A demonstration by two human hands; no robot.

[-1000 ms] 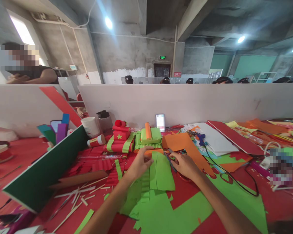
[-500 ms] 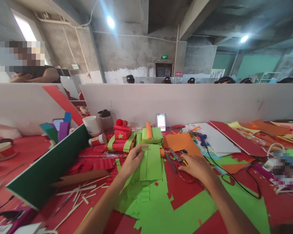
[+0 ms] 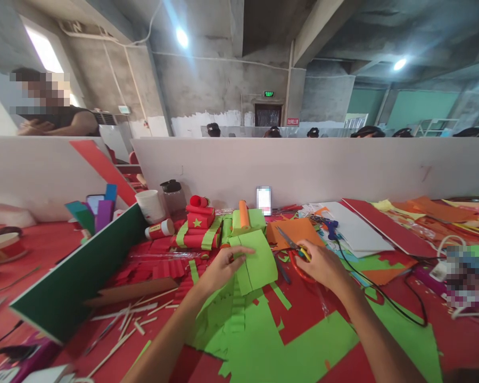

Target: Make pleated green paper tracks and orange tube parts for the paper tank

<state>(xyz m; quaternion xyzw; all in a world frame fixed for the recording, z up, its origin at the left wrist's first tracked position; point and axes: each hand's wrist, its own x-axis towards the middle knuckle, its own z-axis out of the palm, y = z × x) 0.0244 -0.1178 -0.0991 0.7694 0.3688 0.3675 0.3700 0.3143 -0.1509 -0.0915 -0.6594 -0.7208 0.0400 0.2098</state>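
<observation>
My left hand point(image 3: 222, 267) pinches the left edge of a bright green sheet of paper point(image 3: 259, 263), which has a dark line running down it near that side. To the right, my right hand point(image 3: 321, 261) is closed round the yellow and red handles of a pair of scissors point(image 3: 289, 239), whose blades point up and left over an orange sheet point(image 3: 303, 232). Behind the green sheet stands a green paper-covered block with an orange roll point(image 3: 244, 214) on it. Left of that is a stack of red paper shapes point(image 3: 199, 229) with green bands and a star.
A dark green board point(image 3: 83, 271) leans at the left, near thin sticks point(image 3: 123, 324) and paper cups point(image 3: 150, 206). A blue glue gun point(image 3: 330, 227) with a black cable lies right. Cut green paper point(image 3: 295, 346) covers the near table. A white partition point(image 3: 303, 167) runs behind.
My right hand has picked up the scissors, and their blades now point up and left. The green sheet in my left hand has tilted and turned slightly.
</observation>
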